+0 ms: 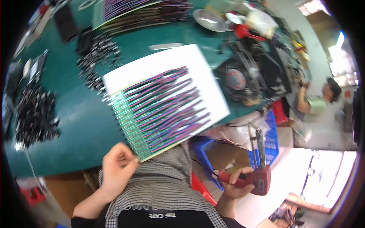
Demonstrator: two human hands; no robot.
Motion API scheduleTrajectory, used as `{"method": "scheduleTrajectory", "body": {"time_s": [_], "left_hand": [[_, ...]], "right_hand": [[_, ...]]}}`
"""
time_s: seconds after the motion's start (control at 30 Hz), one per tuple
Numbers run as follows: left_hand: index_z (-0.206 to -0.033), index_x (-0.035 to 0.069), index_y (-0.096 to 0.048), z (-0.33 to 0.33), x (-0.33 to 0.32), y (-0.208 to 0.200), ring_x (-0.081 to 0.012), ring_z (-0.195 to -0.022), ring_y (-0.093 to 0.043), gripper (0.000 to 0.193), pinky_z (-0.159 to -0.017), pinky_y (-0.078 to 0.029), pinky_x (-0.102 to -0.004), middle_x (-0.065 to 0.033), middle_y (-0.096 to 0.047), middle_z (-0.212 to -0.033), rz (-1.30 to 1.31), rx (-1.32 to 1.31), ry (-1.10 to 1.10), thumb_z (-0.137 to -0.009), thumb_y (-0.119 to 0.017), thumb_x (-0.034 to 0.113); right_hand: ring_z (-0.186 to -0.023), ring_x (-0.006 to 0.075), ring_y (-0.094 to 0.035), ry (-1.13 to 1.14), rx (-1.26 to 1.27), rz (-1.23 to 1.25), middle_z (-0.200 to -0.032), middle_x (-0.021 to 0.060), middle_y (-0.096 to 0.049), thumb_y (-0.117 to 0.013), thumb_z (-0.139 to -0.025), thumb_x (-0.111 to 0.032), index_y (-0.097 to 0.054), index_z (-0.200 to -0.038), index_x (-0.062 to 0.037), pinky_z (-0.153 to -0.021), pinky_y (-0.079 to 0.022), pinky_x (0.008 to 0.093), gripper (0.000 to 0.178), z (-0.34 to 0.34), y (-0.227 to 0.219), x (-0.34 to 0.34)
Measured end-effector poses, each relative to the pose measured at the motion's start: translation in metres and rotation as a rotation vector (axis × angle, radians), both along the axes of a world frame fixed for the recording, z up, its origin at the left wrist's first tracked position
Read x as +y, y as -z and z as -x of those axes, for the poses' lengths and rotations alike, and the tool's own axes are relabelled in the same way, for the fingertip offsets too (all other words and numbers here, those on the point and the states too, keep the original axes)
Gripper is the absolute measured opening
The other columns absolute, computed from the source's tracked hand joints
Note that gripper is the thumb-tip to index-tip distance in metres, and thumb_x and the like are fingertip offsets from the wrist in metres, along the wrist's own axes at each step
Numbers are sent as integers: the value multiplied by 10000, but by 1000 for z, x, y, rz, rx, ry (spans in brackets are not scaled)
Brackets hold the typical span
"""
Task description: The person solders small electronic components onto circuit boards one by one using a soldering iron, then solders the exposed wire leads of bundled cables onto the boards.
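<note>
My left hand (116, 169) pinches the near corner of a white board (167, 62) that juts over the green table's front edge. On the board lies a row of small green circuit boards (131, 121) with red, blue and black wires (167, 106) fanned out from them. My right hand (235, 184) is off the table to the right, low down, closed around the red handle of a soldering gun (260, 167) whose metal tip points upward.
Piles of small black parts (34, 114) lie on the green table (72, 98) at left. Another wired board (140, 11) sits at the back, beside a metal dish (209, 19) and a black fan (237, 79). A blue crate (270, 138) stands below; another person (319, 100) sits at right.
</note>
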State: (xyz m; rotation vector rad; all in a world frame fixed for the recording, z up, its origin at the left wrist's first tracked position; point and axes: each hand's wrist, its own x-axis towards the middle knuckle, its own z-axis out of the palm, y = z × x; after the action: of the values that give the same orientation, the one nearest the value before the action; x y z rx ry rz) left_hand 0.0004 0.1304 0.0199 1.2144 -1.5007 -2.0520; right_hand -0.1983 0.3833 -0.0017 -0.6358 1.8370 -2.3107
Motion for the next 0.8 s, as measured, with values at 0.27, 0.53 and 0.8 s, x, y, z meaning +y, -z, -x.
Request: {"method": "scheduleTrajectory", "body": {"time_s": [0.27,0.53,0.8], "left_hand": [[-865,13,-486,-26,-13,-5,-63,-670,-541,119,-587,-447,-202,-28,-549,-781,180,-98,-63,-824,-577,-51],[-969,47,-575,-102,-121,18,-250,-775,-559,243,-675,-462,-351,-66,-568,-856,1119,-807,-451,-740,-655,37],[-919,53,-607,-128,-140,18,-264,-826,-540,214,-713,-468,-364,-65,-559,-857,1283,-1016,-258,-715,-672,49]], "right_hand": [[-563,66,-450,451,225,-216,-871,25,-589,-606,-868,-121,-541,-1130,-75,-468,-372,191,275,112,8,-63],[-920,311,-564,470,1108,-555,-1059,228,-537,-514,-928,-153,-539,-994,73,-758,-469,370,237,74,-29,-59],[-829,251,-569,268,438,-357,-1024,207,-564,-544,-897,-251,-443,-1124,44,-670,-486,363,386,74,-33,-65]]}}
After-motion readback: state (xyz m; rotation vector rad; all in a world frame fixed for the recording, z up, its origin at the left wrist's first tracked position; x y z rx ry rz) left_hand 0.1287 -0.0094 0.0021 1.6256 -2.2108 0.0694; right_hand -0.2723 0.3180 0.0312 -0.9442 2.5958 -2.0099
